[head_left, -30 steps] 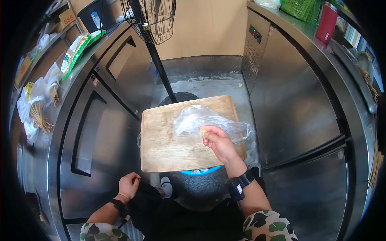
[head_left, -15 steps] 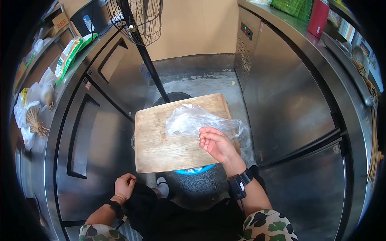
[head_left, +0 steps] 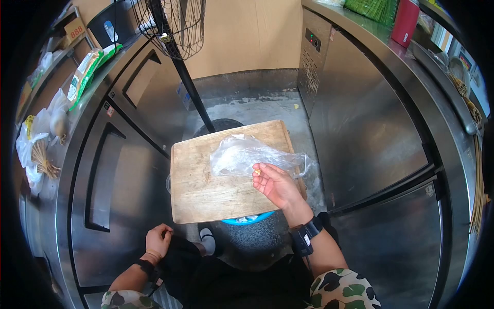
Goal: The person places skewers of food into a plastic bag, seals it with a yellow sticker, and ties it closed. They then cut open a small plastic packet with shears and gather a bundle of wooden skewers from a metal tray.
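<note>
Far to your left, white plastic bags (head_left: 30, 141) lie on the left worktop (head_left: 51, 190), with a bundle of thin sticks (head_left: 45, 158) poking out of one; farther along are a green-and-white packet (head_left: 85, 76) and a black bucket (head_left: 104, 28), whose inside you cannot see. Below, your left hand (head_left: 158, 241) is low beside your dark-trousered leg, back of the hand up, fingers loosely curled and thumb close to the forefinger; whether they hold anything cannot be told. In the middle, a wooden cutting board (head_left: 203, 193) carries a clear plastic bag (head_left: 237, 154), crumpled and lying on its side, its contents too hazy to name. Under the board's near edge shows the rim of a blue basin (head_left: 256, 221) with whitish bits inside. Your right hand (head_left: 278, 188) is raised over the board's right half, the forearm coming up from the lower right, palm turned inward; thumb and forefinger pinch a small yellowish piece (head_left: 257, 171), the other fingers curled beneath. That piece shows against the near edge of the clear bag. Far right, a red bottle (head_left: 405, 23) stands on the right worktop (head_left: 355, 24).
</note>
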Available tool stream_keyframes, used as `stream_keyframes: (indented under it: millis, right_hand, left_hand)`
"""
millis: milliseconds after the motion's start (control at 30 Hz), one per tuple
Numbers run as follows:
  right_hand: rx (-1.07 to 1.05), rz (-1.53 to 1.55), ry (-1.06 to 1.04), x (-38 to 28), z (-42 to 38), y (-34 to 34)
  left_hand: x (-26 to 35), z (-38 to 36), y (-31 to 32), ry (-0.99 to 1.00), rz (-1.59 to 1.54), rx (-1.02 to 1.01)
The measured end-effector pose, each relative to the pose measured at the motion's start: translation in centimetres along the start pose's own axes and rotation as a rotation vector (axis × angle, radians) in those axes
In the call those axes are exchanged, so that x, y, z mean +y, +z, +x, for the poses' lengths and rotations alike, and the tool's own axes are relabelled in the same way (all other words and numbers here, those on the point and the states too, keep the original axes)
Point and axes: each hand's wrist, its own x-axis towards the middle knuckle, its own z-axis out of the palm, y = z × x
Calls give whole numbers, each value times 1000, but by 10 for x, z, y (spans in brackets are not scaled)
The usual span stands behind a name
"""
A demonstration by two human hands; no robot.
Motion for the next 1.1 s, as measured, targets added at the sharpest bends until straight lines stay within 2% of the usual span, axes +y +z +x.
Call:
stream_keyframes:
  millis: [233, 400, 567, 733, 833, 867, 1000, 1100]
  right_hand:
    - [45, -142, -40, 4, 4, -3]
    - [157, -310, -303, -23, 4, -15]
    - [436, -457, -622, -75, -10, -46]
    - [609, -837, -504, -84, -15, -77]
    - [631, -1175, -592, -71, 1, -118]
    - [664, -1356, -697, -65, 5, -125]
    - [442, -1132, -234, -61, -2, -85]
    - [43, -982, -270, -42, -2, -47]
  left_hand:
    - [-5, 0, 0, 2, -31, 1]
    - [-4, -1, -1, -17, -46, -4]
    - [0, -2, -4, 6, -31, 15]
    - [-1, -1, -4, 9, -24, 9]
    - [0, -1, -5, -2, -25, 3]
    - [0, -1, -5, -2, -25, 3]
    - [0, -2, -5, 11, -25, 12]
    - [4, -1, -4, 7, -15, 2]
